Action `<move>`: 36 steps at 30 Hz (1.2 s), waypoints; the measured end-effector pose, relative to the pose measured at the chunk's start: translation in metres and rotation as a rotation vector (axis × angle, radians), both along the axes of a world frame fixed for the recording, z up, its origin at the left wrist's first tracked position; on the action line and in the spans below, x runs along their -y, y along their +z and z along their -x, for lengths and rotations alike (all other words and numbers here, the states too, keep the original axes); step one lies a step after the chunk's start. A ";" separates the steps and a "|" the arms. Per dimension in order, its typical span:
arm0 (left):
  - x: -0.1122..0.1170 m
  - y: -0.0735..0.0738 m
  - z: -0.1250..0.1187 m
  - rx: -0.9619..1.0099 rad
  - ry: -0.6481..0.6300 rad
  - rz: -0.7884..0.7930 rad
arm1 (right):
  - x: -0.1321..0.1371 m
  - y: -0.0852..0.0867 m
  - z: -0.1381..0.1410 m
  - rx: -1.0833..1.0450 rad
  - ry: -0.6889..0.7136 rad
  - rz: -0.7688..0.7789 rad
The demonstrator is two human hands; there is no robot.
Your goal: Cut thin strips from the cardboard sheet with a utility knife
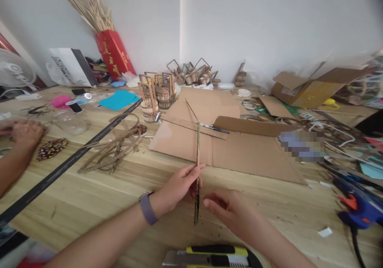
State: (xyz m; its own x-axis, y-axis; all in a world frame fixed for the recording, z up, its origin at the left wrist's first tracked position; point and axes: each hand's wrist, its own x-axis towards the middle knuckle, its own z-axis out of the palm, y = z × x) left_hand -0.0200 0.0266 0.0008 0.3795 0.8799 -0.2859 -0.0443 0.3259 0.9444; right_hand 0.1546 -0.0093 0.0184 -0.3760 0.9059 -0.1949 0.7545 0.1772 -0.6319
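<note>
My left hand (187,180), with a watch on its wrist, pinches a narrow brown strip (197,152) between thumb and fingers. The strip stands nearly edge-on to me, with a ridged, cardboard-like edge; whether it is corrugated or braided I cannot tell. Just right of its lower end is my right hand (224,208), fingers loosely curled, thumb apart, nothing visible in it. Beyond the hands, a flat cardboard sheet (245,152) lies on the wooden table (119,204), with a pen (214,129) on top. A yellow and black utility knife (212,258) lies closest to me.
A blue glue gun (359,208) lies at the right, near an open cardboard box (317,86). Small woven baskets (149,106) stand at the back. Left are braided cords (116,152), a black strip (74,156) and another person's hand (28,134).
</note>
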 end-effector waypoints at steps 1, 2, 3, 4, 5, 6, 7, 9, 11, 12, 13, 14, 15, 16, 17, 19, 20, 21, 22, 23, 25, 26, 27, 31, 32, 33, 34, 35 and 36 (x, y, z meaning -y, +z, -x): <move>0.000 0.000 -0.003 -0.010 -0.021 -0.015 | 0.005 -0.003 0.000 -0.077 -0.025 0.086; 0.000 0.000 -0.005 -0.016 -0.046 -0.033 | 0.008 -0.007 0.001 -0.133 -0.048 0.139; 0.000 -0.001 -0.008 -0.020 -0.072 -0.051 | 0.011 -0.011 0.001 -0.176 -0.070 0.170; 0.000 -0.001 -0.010 -0.019 -0.100 -0.069 | 0.012 -0.016 0.001 -0.210 -0.090 0.184; 0.001 -0.002 -0.013 -0.014 -0.127 -0.085 | 0.013 -0.020 0.001 -0.239 -0.109 0.185; 0.001 -0.003 -0.014 -0.009 -0.148 -0.098 | 0.013 -0.024 0.001 -0.265 -0.128 0.180; 0.002 -0.003 -0.015 -0.005 -0.164 -0.113 | 0.012 -0.027 0.001 -0.286 -0.146 0.173; 0.005 -0.004 -0.016 -0.009 -0.188 -0.153 | 0.011 -0.028 0.000 -0.316 -0.184 0.169; 0.008 -0.005 -0.014 -0.040 -0.196 -0.196 | 0.009 -0.024 -0.003 -0.340 -0.219 0.186; 0.010 -0.005 -0.013 -0.059 -0.197 -0.206 | 0.008 -0.021 -0.004 -0.349 -0.234 0.195; 0.011 -0.006 -0.012 -0.074 -0.202 -0.202 | 0.007 -0.018 -0.006 -0.357 -0.248 0.201; 0.012 -0.007 -0.011 -0.076 -0.211 -0.179 | 0.005 -0.015 -0.008 -0.364 -0.260 0.201; 0.012 -0.009 -0.010 -0.057 -0.227 -0.139 | 0.004 -0.014 -0.009 -0.370 -0.271 0.194; 0.013 -0.010 -0.010 -0.018 -0.251 -0.085 | 0.003 -0.013 -0.011 -0.378 -0.283 0.183; 0.013 -0.012 -0.010 0.033 -0.277 -0.027 | 0.003 -0.013 -0.012 -0.387 -0.293 0.173; 0.012 -0.015 -0.010 0.134 -0.317 0.077 | 0.002 -0.015 -0.012 -0.409 -0.297 0.163; 0.012 -0.016 -0.011 0.171 -0.334 0.114 | 0.002 -0.016 -0.012 -0.421 -0.291 0.161; 0.012 -0.016 -0.011 0.198 -0.348 0.140 | 0.002 -0.017 -0.012 -0.431 -0.283 0.159; 0.011 -0.016 -0.011 0.218 -0.357 0.160 | 0.002 -0.018 -0.011 -0.440 -0.277 0.156; 0.011 -0.015 -0.011 0.234 -0.363 0.179 | 0.002 -0.019 -0.010 -0.447 -0.273 0.154; 0.011 -0.014 -0.011 0.258 -0.351 0.215 | 0.002 -0.020 -0.009 -0.450 -0.260 0.152; 0.011 -0.014 -0.011 0.263 -0.337 0.230 | 0.002 -0.021 -0.009 -0.445 -0.252 0.147; 0.011 -0.014 -0.011 0.267 -0.326 0.242 | 0.002 -0.021 -0.009 -0.435 -0.247 0.138; 0.011 -0.015 -0.011 0.287 -0.314 0.266 | 0.003 -0.023 -0.009 -0.387 -0.253 0.050; 0.011 -0.015 -0.010 0.292 -0.309 0.272 | 0.004 -0.023 -0.009 -0.379 -0.257 0.015; 0.011 -0.015 -0.010 0.295 -0.297 0.279 | 0.005 -0.022 -0.009 -0.370 -0.258 -0.019; 0.011 -0.015 -0.010 0.298 -0.277 0.284 | 0.006 -0.022 -0.010 -0.357 -0.264 -0.055; 0.011 -0.015 -0.010 0.300 -0.253 0.287 | 0.007 -0.021 -0.010 -0.344 -0.274 -0.094; 0.011 -0.015 -0.009 0.306 -0.230 0.288 | 0.009 -0.021 -0.011 -0.334 -0.285 -0.134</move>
